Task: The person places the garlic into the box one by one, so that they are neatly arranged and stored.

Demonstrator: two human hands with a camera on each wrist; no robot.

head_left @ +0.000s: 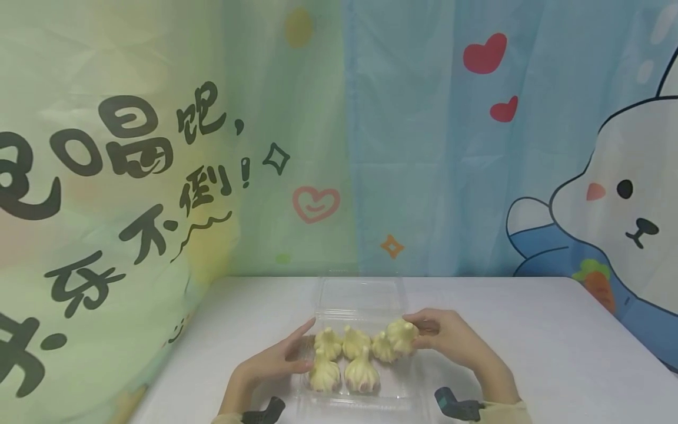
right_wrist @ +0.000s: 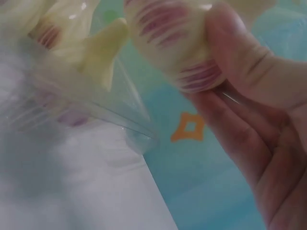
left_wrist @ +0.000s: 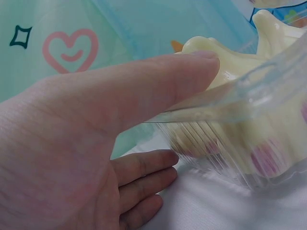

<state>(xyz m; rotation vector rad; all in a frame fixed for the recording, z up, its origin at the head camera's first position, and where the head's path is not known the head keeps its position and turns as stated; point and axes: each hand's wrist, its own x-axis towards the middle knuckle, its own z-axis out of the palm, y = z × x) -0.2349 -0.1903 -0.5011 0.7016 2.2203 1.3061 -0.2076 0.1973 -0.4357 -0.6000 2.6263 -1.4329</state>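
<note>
My right hand (head_left: 450,335) pinches a pale yellow garlic bulb (head_left: 401,335) between thumb and fingers, over the far right part of a clear plastic box (head_left: 392,386). In the right wrist view, purple streaks mark the held bulb (right_wrist: 163,38), which is raised above the rim. Several other garlic bulbs (head_left: 362,372) lie inside the box in two rows. At the box's left side is my left hand (head_left: 270,362), its straight thumb (left_wrist: 158,81) reaching across the rim and the other fingers (left_wrist: 144,165) outside the wall, near the tabletop.
The box's clear lid (head_left: 360,292) stands open on the far side, away from me. A white table (head_left: 529,330) lies under everything, backed by a printed curtain (head_left: 402,118). Dark wrist devices (head_left: 458,406) sit at both wrists.
</note>
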